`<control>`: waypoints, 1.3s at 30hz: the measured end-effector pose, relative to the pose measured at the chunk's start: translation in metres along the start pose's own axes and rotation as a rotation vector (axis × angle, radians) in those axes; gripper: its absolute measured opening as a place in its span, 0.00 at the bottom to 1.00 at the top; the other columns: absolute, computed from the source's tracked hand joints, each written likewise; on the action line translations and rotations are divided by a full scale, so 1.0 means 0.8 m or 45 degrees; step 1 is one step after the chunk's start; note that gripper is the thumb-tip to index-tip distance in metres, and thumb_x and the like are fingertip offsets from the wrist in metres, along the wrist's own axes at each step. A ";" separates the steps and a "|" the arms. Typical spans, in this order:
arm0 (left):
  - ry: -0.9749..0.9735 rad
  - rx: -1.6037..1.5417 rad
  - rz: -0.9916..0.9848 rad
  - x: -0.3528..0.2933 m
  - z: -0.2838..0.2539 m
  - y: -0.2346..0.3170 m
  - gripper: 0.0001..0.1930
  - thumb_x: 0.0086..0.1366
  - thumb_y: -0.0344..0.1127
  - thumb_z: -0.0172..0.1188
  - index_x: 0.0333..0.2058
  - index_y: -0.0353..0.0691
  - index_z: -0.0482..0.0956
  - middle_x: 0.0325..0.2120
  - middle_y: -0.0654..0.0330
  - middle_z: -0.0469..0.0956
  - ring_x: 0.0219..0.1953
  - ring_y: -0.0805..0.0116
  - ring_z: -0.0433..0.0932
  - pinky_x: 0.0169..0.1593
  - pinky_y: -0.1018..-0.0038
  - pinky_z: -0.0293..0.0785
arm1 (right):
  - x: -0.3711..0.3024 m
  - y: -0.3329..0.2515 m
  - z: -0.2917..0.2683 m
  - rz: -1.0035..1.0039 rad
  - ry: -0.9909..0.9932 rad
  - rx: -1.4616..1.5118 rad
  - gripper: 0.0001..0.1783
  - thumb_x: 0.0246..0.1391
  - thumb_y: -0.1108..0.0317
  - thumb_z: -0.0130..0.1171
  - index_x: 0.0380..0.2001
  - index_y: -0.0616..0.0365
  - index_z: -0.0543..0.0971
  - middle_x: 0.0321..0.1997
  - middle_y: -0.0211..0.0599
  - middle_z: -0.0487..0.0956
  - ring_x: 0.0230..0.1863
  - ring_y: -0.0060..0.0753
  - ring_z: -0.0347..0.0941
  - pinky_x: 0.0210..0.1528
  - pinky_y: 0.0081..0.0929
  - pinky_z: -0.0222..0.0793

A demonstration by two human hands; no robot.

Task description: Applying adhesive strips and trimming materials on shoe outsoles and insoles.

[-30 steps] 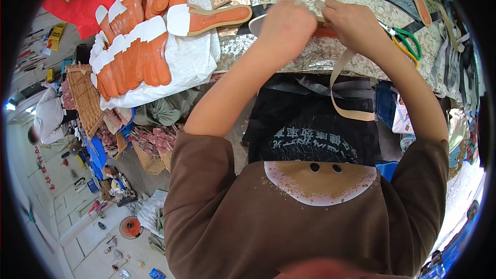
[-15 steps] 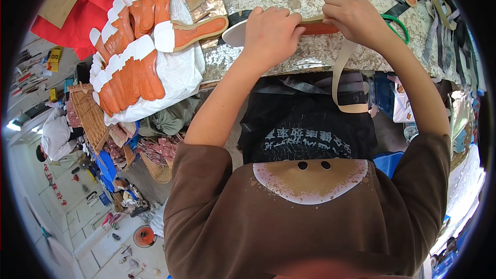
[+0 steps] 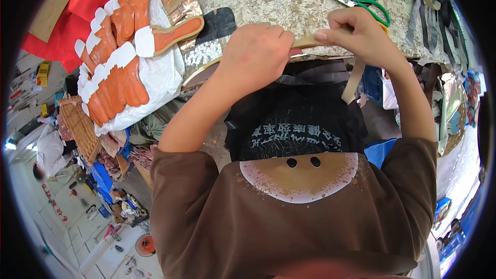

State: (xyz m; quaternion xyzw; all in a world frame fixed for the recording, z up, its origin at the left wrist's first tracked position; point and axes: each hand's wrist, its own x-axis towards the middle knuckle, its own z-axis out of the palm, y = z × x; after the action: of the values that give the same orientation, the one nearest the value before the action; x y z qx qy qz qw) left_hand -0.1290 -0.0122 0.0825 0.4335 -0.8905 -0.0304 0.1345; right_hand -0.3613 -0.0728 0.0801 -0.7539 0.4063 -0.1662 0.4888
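My left hand (image 3: 258, 51) is closed round an insole at the table's front edge. Most of that insole is hidden by the hand; its pale, tan-edged end (image 3: 202, 74) shows beyond my wrist. A beige strip (image 3: 311, 41) runs from the insole's other end to my right hand (image 3: 354, 33), which pinches it between thumb and fingers. The strip's loose tail (image 3: 353, 80) hangs below the right hand in front of the black apron. Close beyond the right hand lie scissors (image 3: 368, 4) with green handles, blades pointing left.
Several orange-and-white insoles (image 3: 137, 80) lie overlapped on white cloth at the left. One tan-edged insole (image 3: 173, 36) lies beside a black patch (image 3: 217, 25) on the worn tabletop (image 3: 263, 0). Dark and beige strips (image 3: 419, 18) hang at the far right. A person (image 3: 50, 147) is in the left background.
Both hands have come nearer the table's front edge, and the insole has tilted and dropped with the left hand. The right hand has moved off the insole, drawing the strip out. The scissors are uncovered.
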 end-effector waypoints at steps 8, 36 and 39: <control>-0.034 -0.203 -0.121 -0.055 -0.056 0.004 0.12 0.56 0.39 0.66 0.25 0.37 0.75 0.20 0.57 0.72 0.23 0.56 0.74 0.26 0.66 0.68 | -0.022 -0.008 0.018 -0.111 0.065 0.277 0.26 0.55 0.57 0.65 0.12 0.54 0.64 0.14 0.14 0.55 0.18 0.09 0.47 0.20 0.20 0.40; 1.253 -1.636 -0.792 -0.062 -0.025 0.029 0.15 0.67 0.32 0.59 0.49 0.30 0.74 0.38 0.59 0.79 0.38 0.76 0.77 0.44 0.78 0.73 | 0.024 -0.112 0.137 -0.596 0.539 0.069 0.06 0.51 0.72 0.61 0.28 0.59 0.74 0.25 0.37 0.74 0.24 0.41 0.73 0.27 0.31 0.69; 1.237 -1.744 -0.931 -0.060 -0.024 0.030 0.10 0.62 0.26 0.62 0.42 0.30 0.76 0.33 0.60 0.80 0.35 0.76 0.79 0.40 0.78 0.76 | 0.019 -0.103 0.133 -0.606 0.537 -0.062 0.08 0.49 0.69 0.62 0.27 0.58 0.73 0.30 0.36 0.72 0.28 0.46 0.72 0.28 0.35 0.69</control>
State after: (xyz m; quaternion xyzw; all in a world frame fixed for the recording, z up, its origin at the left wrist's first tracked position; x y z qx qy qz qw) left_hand -0.1139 0.0418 0.0952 0.4792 -0.3305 -0.4068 0.7040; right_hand -0.2458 -0.0051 0.1003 -0.7881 0.3149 -0.4188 0.3230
